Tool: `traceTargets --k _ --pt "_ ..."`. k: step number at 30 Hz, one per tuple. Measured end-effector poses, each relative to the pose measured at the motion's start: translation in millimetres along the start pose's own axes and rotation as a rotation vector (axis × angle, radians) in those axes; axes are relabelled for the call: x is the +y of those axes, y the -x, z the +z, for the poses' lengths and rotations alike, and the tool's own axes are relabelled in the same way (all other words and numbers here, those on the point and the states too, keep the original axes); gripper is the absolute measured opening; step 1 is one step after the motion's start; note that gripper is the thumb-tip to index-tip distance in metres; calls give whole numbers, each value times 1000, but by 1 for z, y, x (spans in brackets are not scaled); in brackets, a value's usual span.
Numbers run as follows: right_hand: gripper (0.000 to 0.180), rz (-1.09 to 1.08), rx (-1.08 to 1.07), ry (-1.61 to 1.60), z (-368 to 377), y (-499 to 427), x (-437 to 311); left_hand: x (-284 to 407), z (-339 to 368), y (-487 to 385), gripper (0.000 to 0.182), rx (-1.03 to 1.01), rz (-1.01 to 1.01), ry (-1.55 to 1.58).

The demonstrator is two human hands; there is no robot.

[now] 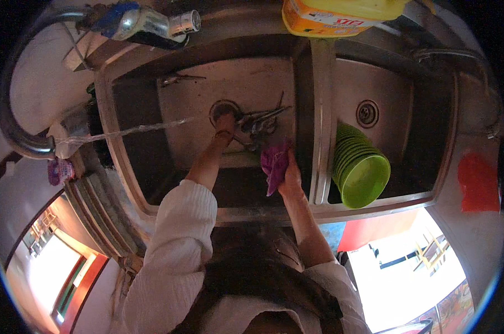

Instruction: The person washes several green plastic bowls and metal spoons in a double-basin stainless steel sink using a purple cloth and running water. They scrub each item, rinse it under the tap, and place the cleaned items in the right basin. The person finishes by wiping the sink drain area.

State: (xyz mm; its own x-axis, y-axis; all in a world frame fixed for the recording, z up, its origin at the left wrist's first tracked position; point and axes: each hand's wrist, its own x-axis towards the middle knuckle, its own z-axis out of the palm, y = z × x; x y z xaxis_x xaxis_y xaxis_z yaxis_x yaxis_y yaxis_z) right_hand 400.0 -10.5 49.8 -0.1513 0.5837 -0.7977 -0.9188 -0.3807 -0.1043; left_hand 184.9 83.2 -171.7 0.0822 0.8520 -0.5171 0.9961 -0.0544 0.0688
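Note:
My left hand reaches down to the drain in the left basin of a steel double sink; its fingers are hard to make out. A purple cloth is held in my right hand, near the basin's right side. Between and beyond both hands lies a bunch of metal utensils, too dim to name exactly. Another thin utensil rests at the back left of this basin. Water streams from a curved faucet at the left.
A stack of green bowls leans in the right basin near its drain. Behind the sink stand a yellow detergent jug and a clear bottle. A red cloth or bag is at the far right.

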Motion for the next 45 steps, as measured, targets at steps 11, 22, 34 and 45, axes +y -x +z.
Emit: traceTargets --k 11,22,34,45 --pt "41 -467 83 904 37 -41 44 74 -123 164 17 226 -61 976" --pt "22 -533 -619 2086 73 -36 4 1 -216 149 10 364 516 87" --pt "34 -602 165 713 56 -88 30 88 -180 191 13 173 19 683" --pt "20 -429 -24 538 58 -18 22 108 -208 160 13 580 146 476"
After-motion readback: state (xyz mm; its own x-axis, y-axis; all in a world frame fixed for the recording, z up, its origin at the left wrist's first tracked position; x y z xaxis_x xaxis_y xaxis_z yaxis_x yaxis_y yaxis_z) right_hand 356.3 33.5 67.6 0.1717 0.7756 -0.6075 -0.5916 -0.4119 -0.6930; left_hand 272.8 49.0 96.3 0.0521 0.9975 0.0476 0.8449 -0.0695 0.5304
